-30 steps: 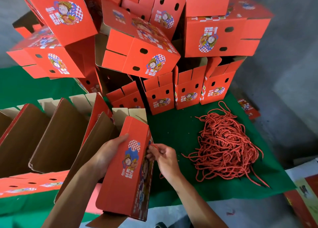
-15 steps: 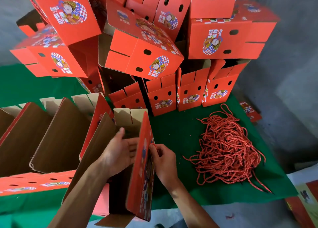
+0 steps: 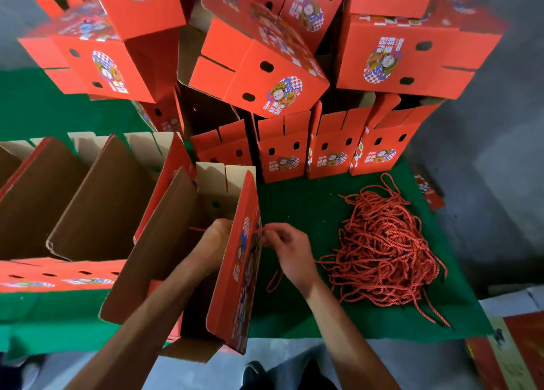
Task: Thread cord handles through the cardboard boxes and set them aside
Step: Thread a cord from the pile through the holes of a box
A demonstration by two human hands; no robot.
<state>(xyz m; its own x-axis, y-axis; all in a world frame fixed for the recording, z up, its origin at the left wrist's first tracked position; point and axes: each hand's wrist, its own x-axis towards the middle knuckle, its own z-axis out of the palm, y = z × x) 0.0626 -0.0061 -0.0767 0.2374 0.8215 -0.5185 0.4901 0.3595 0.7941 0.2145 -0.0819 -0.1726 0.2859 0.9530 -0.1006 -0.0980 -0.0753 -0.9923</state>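
An open red cardboard box (image 3: 238,286) stands on the green table at the front, its brown inside facing up. My left hand (image 3: 216,236) reaches inside it against the right wall; its fingers are hidden behind that wall. A short red cord end (image 3: 195,229) shows inside the box beside that hand. My right hand (image 3: 287,250) is outside the same wall and pinches a red cord (image 3: 266,229) at the wall's surface. The cord's loose tail (image 3: 273,280) hangs below my right wrist.
A tangled heap of red cords (image 3: 385,251) lies on the green cloth (image 3: 306,201) to the right. Open boxes (image 3: 97,201) line up at the left. A tall pile of red boxes (image 3: 265,66) fills the back. A flat box (image 3: 59,275) lies front left.
The box has opened from nearly flat into a box shape. My left hand went from its outer face to inside it. My right hand stayed at the right wall with the cord.
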